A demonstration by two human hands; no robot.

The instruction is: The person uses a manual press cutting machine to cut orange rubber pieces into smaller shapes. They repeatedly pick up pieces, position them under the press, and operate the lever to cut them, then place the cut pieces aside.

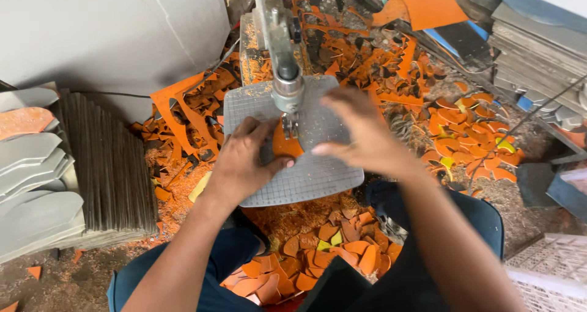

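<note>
Both hands, left hand [247,159] and right hand [361,138], pressed flat, apparently pinching the orange piece [285,146] under the saw blade [287,124].

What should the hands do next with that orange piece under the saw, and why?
Probably keep easing the orange piece into the saw blade. The left hand and right hand press it flat on the grey gridded table, and it sits right at the blade, seemingly partly cut.

Bare forearms, no sleeves showing; blue trousers, dark apron over lap
</note>
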